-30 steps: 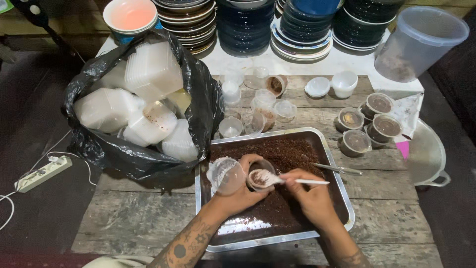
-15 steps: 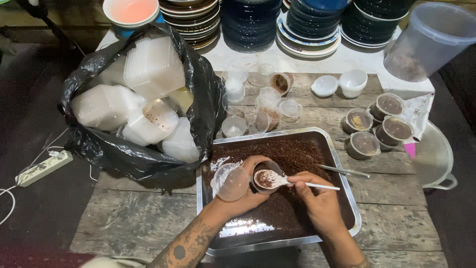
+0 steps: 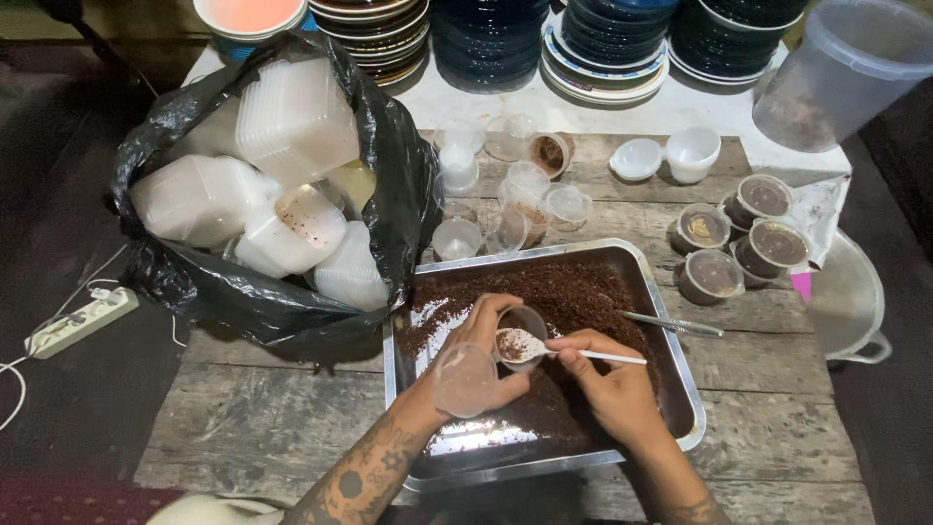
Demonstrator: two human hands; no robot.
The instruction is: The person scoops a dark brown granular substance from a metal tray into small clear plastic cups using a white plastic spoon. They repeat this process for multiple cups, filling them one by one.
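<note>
Left hand (image 3: 481, 355) cradles a light, flimsy plastic cup (image 3: 522, 329) by its wall; right hand (image 3: 607, 384) pinches the spoon (image 3: 544, 350) just above it.

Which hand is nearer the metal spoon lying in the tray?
Right. The right hand holding the white spoon sits just below-left of the metal spoon; the left hand, holding the small cup, is farther left.

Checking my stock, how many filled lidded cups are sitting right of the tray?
4, clustered on the table right of the tray: one at back, one left, one right, one nearest. Others may be hidden.
</note>
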